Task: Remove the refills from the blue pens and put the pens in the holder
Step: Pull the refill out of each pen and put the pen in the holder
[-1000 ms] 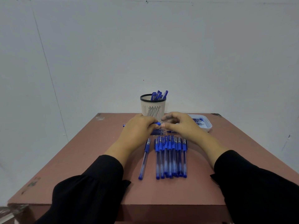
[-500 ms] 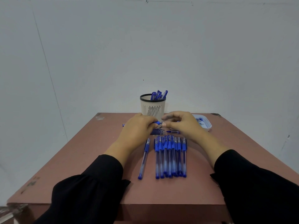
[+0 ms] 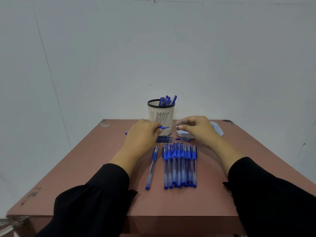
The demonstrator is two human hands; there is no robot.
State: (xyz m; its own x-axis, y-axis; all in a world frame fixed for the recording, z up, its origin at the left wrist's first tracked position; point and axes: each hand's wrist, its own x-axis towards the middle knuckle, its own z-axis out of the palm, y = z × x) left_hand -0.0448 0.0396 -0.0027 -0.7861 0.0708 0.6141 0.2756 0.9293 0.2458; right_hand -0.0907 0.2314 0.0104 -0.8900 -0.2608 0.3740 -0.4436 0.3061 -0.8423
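1. The left hand [image 3: 142, 134] pinches a blue pen [image 3: 160, 128] held level in front of the holder [image 3: 161, 115]; the right hand [image 3: 196, 128], fingers curled, seems to pinch something small I cannot make out.
2. Step in hand — likely dismantling this pen, its refill still to come out.
3. Next: draw the refill free and stand the pen in the holder — a row of pens [image 3: 179, 165] waits on the worktop [image 3: 89, 168].

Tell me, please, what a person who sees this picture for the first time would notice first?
First, the row of blue pens lying side by side in the middle of the brown table, with a single pen apart on their left. Behind them the left hand holds a pen in front of the white holder, which already contains pens, and the right hand is curled over a pale tray.
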